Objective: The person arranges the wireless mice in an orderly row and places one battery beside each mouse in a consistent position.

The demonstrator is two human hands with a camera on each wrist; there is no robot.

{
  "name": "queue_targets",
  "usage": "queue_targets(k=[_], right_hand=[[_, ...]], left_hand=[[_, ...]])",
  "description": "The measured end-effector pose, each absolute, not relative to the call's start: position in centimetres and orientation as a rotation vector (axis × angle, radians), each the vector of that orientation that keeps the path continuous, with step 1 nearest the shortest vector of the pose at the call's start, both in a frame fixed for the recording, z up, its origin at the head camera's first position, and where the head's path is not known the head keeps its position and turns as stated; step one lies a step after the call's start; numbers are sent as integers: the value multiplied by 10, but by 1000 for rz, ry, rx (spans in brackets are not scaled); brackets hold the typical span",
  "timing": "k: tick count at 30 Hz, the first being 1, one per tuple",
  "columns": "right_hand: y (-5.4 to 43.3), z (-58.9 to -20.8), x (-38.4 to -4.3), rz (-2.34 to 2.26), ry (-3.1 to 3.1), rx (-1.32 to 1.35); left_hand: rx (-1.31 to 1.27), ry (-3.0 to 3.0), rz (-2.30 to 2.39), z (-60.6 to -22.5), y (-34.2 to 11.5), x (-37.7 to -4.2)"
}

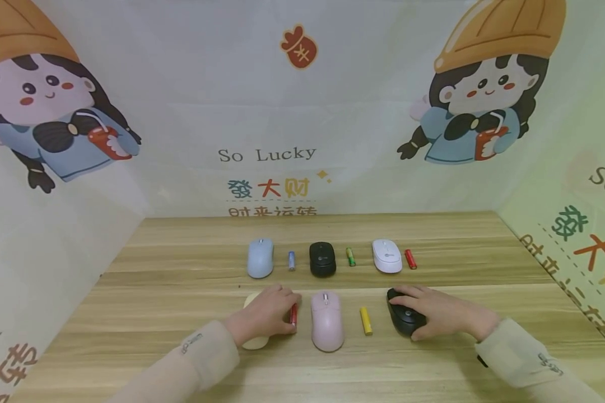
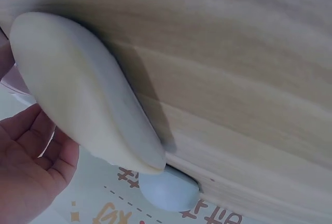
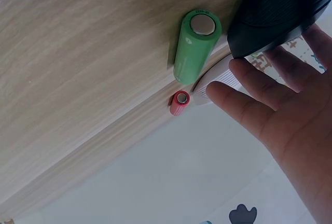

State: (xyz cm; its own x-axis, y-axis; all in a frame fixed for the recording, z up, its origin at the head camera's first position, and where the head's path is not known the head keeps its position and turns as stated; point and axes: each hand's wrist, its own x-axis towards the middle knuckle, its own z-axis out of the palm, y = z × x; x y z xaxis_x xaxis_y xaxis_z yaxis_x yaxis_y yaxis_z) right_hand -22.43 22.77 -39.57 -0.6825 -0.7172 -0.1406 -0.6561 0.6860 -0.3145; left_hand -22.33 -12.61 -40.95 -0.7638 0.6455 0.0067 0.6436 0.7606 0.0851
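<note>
My left hand [image 1: 267, 313] reaches across a cream computer mouse [image 2: 72, 89], which lies partly hidden beneath it. Between its thumb and fingers it pinches a red battery [image 1: 293, 315] by the ends, just left of a pink mouse [image 1: 327, 323]. Over on the right, my right hand [image 1: 443, 313] grips a black mouse [image 1: 405, 318] from its right side, fingers at the far edge and thumb at the near one. Beside that mouse stands a green battery [image 3: 194, 53] in the right wrist view; the hand hides it in the head view.
A back row holds a light blue mouse [image 1: 260, 258], a blue battery [image 1: 291, 261], another black mouse [image 1: 322, 259], a green-yellow battery [image 1: 350, 257], a white mouse [image 1: 386, 256] and another red battery [image 1: 410, 259]. A yellow battery [image 1: 366, 321] lies right of the pink mouse. Printed cloth [image 1: 191, 123] walls the wooden table.
</note>
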Motion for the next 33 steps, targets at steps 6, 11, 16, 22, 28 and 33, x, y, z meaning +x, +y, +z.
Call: queue_targets(k=[6,11,16,22,28,33], right_hand=[[228,-396,-224,-344,2652,-1107],[228,-395,-223,-342,2658,-1116],[228,-396,-223,-338,2659,-1125],[229,-398,-224,-333,2665,-1139],[228,-398,-223,-343,2667,-1130],[232,-397,-222,-414,2739,-1118]], left_hand=[[1102,2926,108,-413,-128,-224],[1076,2926,99,-414,-128,-225],[1082,2938,95,-414,-128,-224],[1094,2957,78,-415,-129,-223],[1107,2969,72,-415,-131,-222],[1129,2991,93,-413,-134,-224]])
